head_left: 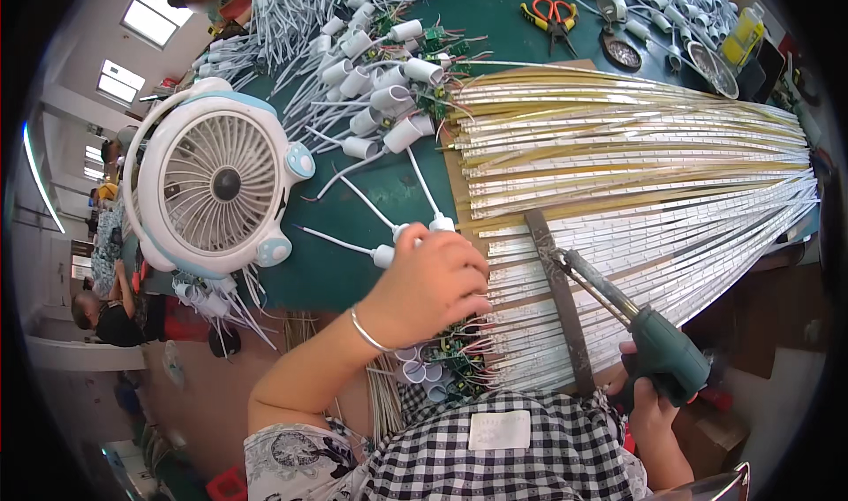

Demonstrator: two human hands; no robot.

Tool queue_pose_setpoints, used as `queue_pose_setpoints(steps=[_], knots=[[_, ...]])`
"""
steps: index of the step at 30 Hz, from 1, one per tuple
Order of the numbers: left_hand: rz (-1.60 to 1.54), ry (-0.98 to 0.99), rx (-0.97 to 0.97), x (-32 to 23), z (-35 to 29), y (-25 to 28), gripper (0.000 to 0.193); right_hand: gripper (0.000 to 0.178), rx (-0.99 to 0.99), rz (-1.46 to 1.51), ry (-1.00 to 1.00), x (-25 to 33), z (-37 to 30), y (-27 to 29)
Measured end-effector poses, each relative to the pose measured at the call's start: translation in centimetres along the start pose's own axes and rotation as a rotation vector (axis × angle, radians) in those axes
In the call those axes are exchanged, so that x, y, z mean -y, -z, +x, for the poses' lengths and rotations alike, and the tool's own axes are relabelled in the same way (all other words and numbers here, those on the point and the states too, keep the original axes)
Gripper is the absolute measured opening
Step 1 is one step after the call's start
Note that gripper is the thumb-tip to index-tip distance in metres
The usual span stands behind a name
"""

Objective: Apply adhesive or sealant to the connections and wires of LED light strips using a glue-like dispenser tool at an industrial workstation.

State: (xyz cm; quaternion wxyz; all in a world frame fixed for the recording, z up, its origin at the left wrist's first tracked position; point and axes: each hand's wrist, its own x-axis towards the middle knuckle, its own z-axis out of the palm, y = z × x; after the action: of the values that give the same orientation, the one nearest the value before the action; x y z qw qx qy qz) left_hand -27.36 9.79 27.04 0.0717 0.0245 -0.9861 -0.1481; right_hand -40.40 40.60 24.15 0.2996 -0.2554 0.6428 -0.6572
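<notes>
My left hand (431, 285), with a bracelet on the wrist, is over the ends of the long white LED strips (548, 346). Its fingers are curled, and what they grip is hidden beneath them. White lamp caps with cables (442, 224) stick out beyond its knuckles. Small green circuit boards with red and white wires (464, 346) lie just below that hand. At the right, my right hand (652, 404) is wrapped round the handle of a green soldering gun (667, 351). The gun's metal tip points up-left, close to a dark flat bar (558, 293) lying across the strips.
A white and blue fan (221, 183) stands at the left of the green table (340, 276). Piles of cabled caps (309, 15) lie behind. Red-handled pliers (552, 24), a small round tin (621, 52) and a yellow bottle (744, 35) are at the back. Other people sit further left.
</notes>
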Motion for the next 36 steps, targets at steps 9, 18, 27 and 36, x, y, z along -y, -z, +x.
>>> queue_pose_setpoints(steps=[9, 18, 27, 36], knots=[[0.448, -0.181, -0.543, 10.9, 9.4, 1.3, 0.018, 0.051, -0.068, 0.011, -0.021, 0.4, -0.1, -0.3], [0.301, -0.101, -0.538, 14.5, 11.0, -0.2, 0.012, 0.052, -0.063, -0.004, -0.001, 0.4, -0.5, -0.2], [-0.829, 0.347, -0.875, 10.9, 3.9, 6.6, 0.027, 0.058, -0.033, -0.016, -0.086, -0.2, -0.8, 0.1], [0.042, 0.046, -0.206, -3.5, -2.6, -2.2, 0.021, 0.060, 0.018, -0.019, -0.058, -0.3, -0.3, -0.3]])
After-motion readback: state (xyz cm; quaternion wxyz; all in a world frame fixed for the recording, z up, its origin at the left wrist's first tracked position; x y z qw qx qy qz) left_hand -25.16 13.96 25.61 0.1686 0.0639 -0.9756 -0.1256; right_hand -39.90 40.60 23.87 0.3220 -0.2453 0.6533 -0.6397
